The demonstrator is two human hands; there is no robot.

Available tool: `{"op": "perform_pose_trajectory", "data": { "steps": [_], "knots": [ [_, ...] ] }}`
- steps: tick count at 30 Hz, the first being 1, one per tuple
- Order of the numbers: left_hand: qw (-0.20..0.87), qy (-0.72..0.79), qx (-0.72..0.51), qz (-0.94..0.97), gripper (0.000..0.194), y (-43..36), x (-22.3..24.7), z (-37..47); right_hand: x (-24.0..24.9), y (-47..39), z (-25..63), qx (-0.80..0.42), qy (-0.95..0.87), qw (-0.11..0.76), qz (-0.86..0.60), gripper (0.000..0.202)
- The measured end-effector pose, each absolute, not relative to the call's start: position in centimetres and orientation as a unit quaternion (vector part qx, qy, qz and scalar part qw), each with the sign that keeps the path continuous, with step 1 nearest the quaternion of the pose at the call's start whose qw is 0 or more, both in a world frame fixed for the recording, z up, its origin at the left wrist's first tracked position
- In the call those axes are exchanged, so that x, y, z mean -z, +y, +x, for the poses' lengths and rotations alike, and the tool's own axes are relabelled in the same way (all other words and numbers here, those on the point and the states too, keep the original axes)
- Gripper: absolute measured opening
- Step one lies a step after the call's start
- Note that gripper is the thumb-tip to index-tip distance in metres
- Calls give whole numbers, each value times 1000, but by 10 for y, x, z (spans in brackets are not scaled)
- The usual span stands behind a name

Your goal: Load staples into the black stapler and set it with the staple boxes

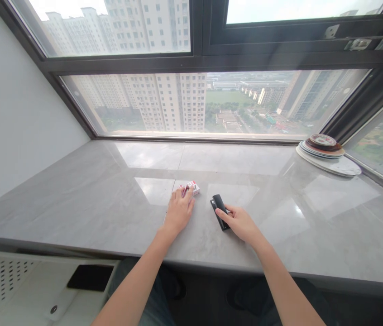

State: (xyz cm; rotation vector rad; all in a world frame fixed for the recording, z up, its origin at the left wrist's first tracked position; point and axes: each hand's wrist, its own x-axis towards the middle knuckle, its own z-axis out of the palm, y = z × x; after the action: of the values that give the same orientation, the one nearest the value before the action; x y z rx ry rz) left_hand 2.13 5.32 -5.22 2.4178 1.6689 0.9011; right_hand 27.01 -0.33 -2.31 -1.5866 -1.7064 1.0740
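Observation:
My right hand (pixel 237 222) is closed round a black stapler (pixel 217 202), thumb on its near side and fingers behind it. The stapler lies at a slant, its far end pointing away from me, on or just above the grey stone sill. To its left, my left hand (pixel 180 207) has its fingers curled over a small white-and-red box (pixel 194 187). Part of the box shows past the fingertips. A red-and-white patch also shows at the left of these fingers; whether it belongs to the same box I cannot tell.
The glossy grey sill (pixel 86 199) runs up to a dark-framed window (pixel 178 63). Stacked plates or round mats (pixel 323 151) sit at the back right corner. Below the front edge at left stands a white perforated plastic chair (pixel 28 294) with a black phone-like slab (pixel 90 277) on it.

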Motion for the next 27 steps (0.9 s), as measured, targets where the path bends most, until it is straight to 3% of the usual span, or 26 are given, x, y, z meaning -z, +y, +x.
{"op": "perform_pose_trajectory", "data": {
  "steps": [11, 17, 19, 27],
  "knots": [
    [134, 536, -321, 769, 35, 62, 50, 17, 38, -11, 270, -415, -576, 359, -605, 66],
    [142, 510, -287, 799, 74, 63, 52, 5, 41, -10, 270, -413, -567, 361, -614, 70],
    [132, 504, -273, 809, 78, 61, 55, 10, 42, -10, 270, -410, -567, 362, -616, 70],
    [87, 520, -262, 809, 57, 52, 55, 31, 43, -9, 272, -419, -585, 348, -601, 68]
  ]
}}
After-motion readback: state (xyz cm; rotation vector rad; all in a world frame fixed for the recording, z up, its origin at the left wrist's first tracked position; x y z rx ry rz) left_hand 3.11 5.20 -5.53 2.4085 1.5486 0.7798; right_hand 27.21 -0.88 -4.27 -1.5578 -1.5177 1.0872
